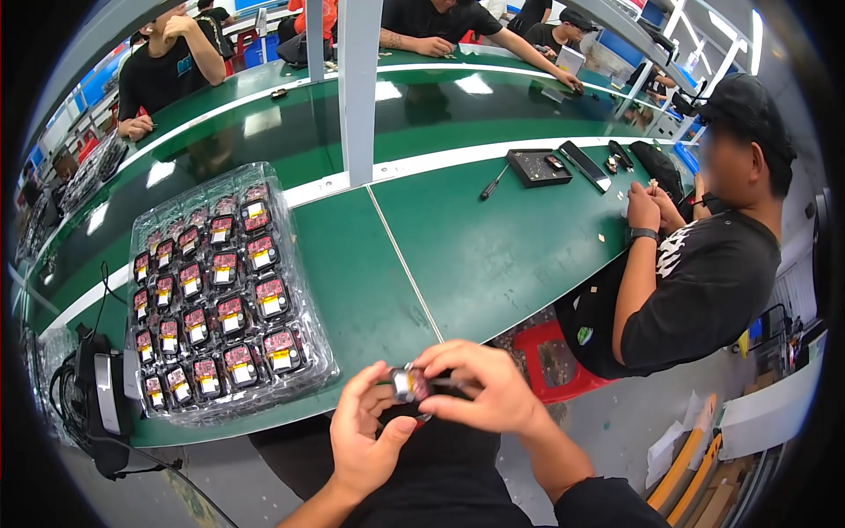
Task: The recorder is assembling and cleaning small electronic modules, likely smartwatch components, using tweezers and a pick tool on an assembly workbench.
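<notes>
Little dark gadget [409, 385], pinkish with a whitish patch, is pinched in the right hand's [482, 387] fingers. Left hand [365, 433] is half curled around its other side, can't tell if it's gripping. Left of the fingers: clear tray [319, 352] packed with black-cased units [231, 314]. Farther off, rightward: shallow black box [531, 170], small bits inside.

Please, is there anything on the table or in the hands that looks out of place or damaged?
A few small pale scraps lie loose on the green worktable near the co-worker, which looks untidy. I see no clear damage; the small module in the right hand is too blurred to judge.
</notes>
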The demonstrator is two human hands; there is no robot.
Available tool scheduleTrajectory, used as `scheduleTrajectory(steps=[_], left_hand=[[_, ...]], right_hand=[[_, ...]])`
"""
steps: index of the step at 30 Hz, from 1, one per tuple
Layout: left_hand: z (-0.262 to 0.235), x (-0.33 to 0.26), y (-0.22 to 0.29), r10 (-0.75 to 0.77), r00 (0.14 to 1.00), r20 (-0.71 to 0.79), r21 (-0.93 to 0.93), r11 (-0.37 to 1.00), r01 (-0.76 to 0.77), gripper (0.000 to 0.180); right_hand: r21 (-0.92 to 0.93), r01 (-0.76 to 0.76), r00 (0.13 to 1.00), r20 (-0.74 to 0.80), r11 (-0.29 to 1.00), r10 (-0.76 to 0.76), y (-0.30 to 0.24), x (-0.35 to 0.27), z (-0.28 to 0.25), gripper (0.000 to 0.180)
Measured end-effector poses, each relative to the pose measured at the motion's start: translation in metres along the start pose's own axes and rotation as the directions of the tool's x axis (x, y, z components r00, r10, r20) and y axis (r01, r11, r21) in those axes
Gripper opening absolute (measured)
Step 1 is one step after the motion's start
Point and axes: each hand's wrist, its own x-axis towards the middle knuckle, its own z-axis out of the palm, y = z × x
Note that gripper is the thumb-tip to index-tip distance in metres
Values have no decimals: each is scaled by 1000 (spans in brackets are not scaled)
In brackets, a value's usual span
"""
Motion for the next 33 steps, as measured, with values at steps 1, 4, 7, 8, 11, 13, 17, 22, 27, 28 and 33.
scheduleTrajectory(steps=[1,4,7,8,11,13,17,22,27,28,33], left_hand=[[-1,2,0,3,1000,4,2,1000,-3,54],[-10,5,0,212,975,62,142,965,-219,57],[-14,1,4,237,971,36,158,958,-240,59],[-15,1,5,240,970,36,159,957,-243,59],[-15,0,10,293,956,19,159,943,-292,60],[-15,-1,13,263,964,-23,87,962,-260,62],[-13,-2,20,213,972,-102,123,972,-201,75],[-15,-1,24,175,981,-82,91,982,-167,77],[-13,-2,26,164,984,-65,113,981,-155,78],[-14,-2,25,147,987,-62,122,983,-139,78],[-21,0,23,181,983,31,58,982,-182,60]], right_hand=[[25,30,1000,8,999,-30,1,-2,8,36],[83,48,998,31,995,-51,2,-7,22,40],[177,40,998,33,983,-47,3,-6,29,43],[104,74,997,-21,992,-73,0,-6,31,44],[-38,129,989,-70,991,-132,-3,-6,30,43],[-106,151,985,-69,983,-159,-4,-4,30,42],[-136,186,978,-75,973,-197,-9,-4,36,32],[-394,307,918,-119,866,-379,-2,-1,37,28],[-691,412,777,-74,594,-625,-1,1,39,35],[-689,414,777,-74,595,-626,-1,2,39,35],[-673,426,774,-74,604,-628,-7,7,39,23]])
